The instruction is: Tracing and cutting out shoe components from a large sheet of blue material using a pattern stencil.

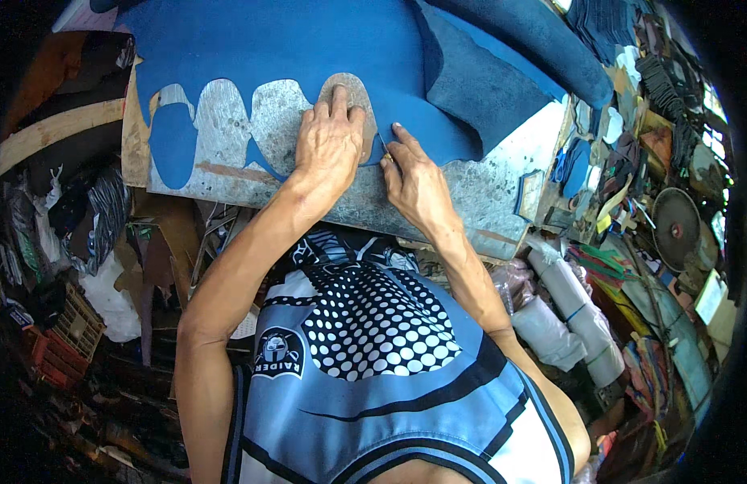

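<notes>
A sheet of blue leather-like material (293, 40) covers much of the worktable (470, 198). Several rounded shapes have been cut out of its near edge, leaving bare metal surface. Pressed onto this edge by the flat fingers of my left hand (331, 145) is a brownish oval template (361, 101). Just right of it, my right hand (418, 181) grips a small knife (382, 143), its thin blade against the material beside the template's edge. The knife's handle is mostly hidden in my fingers. One loose blue cut piece (173, 145) lies at the table's left end.
A folded-over flap (494, 89) and a thick roll (535, 40) of blue material lie at the far right. A sharpening-stone-like block (529, 194) sits near the right edge. Beyond are wrapped rolls (579, 315), a fan (674, 228) and scraps; a red crate (55, 359) stands at left.
</notes>
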`<state>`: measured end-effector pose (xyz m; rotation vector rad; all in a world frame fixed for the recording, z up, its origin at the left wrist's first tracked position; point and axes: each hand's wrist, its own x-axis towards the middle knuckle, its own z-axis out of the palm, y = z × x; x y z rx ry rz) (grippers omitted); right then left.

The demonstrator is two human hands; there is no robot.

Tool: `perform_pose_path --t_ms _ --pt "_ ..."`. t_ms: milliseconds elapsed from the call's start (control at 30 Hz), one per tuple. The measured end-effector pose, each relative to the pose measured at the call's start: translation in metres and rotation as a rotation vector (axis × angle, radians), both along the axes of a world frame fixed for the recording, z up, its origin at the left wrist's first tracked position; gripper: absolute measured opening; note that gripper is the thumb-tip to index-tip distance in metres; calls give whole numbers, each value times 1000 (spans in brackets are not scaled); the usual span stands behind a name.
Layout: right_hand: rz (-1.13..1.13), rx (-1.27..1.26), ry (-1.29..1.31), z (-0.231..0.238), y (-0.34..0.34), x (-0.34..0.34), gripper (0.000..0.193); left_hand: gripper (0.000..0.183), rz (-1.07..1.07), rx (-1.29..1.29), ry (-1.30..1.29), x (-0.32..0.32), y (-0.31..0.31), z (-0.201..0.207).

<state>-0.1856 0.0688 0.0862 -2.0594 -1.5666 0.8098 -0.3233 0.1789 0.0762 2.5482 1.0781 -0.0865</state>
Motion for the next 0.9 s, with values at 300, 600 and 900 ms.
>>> perform_pose_path --t_ms 300,600,900 --pt "-110 111 154 -16 -2 21 26 56 161 -110 -175 -30 -10 5" --pt "-507 -93 829 -26 17 15 29 52 676 -310 -632 -43 -13 -25" --pt "-405 -27 748 -33 53 -2 36 50 717 -745 -617 -37 26 -35"
